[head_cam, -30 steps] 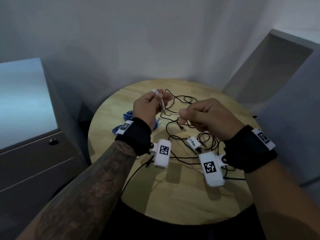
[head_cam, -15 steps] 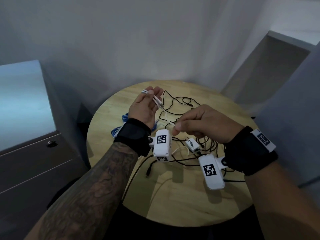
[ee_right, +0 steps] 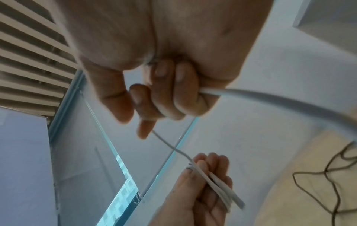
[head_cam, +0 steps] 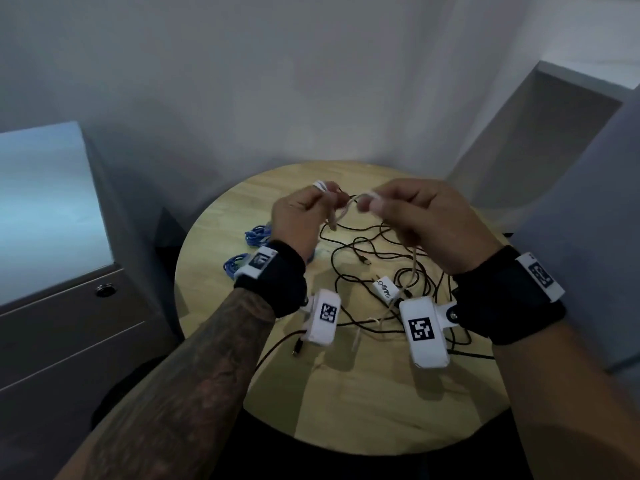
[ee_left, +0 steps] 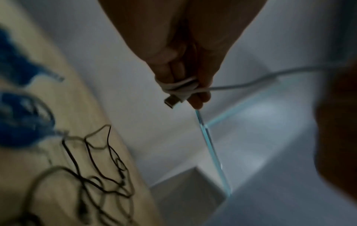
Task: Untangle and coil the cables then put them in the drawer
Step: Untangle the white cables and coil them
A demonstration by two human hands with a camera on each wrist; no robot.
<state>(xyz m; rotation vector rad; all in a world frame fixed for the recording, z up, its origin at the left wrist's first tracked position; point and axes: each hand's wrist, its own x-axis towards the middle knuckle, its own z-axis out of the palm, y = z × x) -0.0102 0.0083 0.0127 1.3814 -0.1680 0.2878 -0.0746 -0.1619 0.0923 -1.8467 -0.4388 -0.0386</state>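
Note:
A white cable (head_cam: 414, 271) runs up from the round wooden table (head_cam: 346, 393) into both hands. My left hand (head_cam: 304, 216) holds several turns of it wound round its fingers (ee_left: 179, 85), with the USB plug (ee_left: 171, 101) sticking out. My right hand (head_cam: 408, 216) grips the same white cable (ee_right: 251, 94) in curled fingers, and a short span runs between the hands. Both hands hover above the table's far half. Tangled black cables (head_cam: 374, 258) lie under them. Blue coiled cables (head_cam: 256, 233) sit at the table's left edge.
A grey drawer cabinet (head_cam: 69, 323) with a round lock (head_cam: 105, 289) stands left of the table, its drawers closed. A small white adapter (head_cam: 386, 289) lies among the black cables. A grey ledge (head_cam: 554, 133) rises at the right. White walls stand behind.
My right hand has risen and moved toward the left hand, carrying the white cable over it. The left hand's fingers have curled back around the wound turns.

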